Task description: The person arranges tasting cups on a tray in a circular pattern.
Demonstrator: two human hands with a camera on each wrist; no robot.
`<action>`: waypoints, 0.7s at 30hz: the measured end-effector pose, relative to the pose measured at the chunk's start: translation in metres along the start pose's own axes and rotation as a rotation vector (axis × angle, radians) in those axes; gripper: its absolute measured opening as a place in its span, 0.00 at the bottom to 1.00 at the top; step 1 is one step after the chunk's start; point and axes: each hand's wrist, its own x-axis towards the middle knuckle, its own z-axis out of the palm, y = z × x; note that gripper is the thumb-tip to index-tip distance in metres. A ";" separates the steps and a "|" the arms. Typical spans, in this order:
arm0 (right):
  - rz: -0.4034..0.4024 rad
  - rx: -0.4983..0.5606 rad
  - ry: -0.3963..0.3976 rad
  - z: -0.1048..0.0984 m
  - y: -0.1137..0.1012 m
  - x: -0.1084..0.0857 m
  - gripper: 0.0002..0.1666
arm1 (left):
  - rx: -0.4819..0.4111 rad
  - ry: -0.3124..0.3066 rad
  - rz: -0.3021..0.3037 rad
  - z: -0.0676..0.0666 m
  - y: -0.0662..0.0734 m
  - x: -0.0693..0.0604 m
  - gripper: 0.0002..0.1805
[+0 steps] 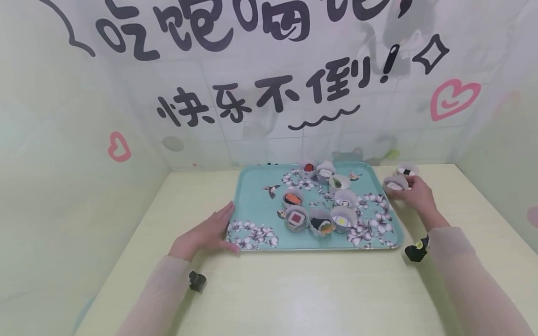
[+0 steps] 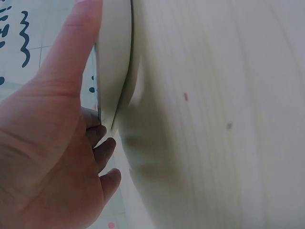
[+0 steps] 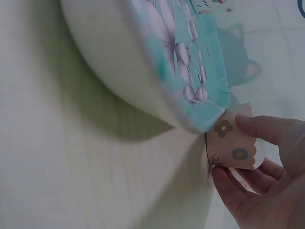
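At the right of the head view my right hand pinches a small paper cup holding a whitish sushi piece, just off the tray's right edge. In the right wrist view, thumb and fingers press the sides of this patterned cup, which is beside the tray's corner. A second cup with a black-banded white piece stands just behind it. My left hand rests against the left edge of a turquoise floral tray, fingers extended, thumb at its front corner. The left wrist view shows the thumb along the tray's side.
Several cups with sushi-like pieces stand on the tray, among them a red-centred one at the front and an orange-topped one. The pale tabletop meets a hanging printed sheet at the back.
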 end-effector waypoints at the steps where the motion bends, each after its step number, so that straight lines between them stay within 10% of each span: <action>1: -0.003 -0.003 0.002 0.000 0.000 0.000 0.52 | 0.002 -0.001 0.001 0.000 0.000 0.000 0.74; 21: -0.032 -0.076 0.024 -0.013 0.000 -0.005 0.47 | 0.006 -0.013 -0.006 -0.002 0.001 0.001 0.75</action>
